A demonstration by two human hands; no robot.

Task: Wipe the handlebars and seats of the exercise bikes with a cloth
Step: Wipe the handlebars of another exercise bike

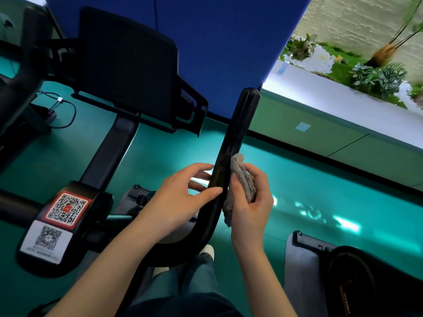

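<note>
Here the soft grey cloth (242,183) is shown bunched and pressed against the right side of the black handlebar (238,124), just above its bend. It is judged light and limp, best gripped as a wad. The cloth is held by the curled fingers (259,177) of the right hand (253,209); the stiff bar is clasped loosely by the left hand (180,200), thumb in front.
</note>
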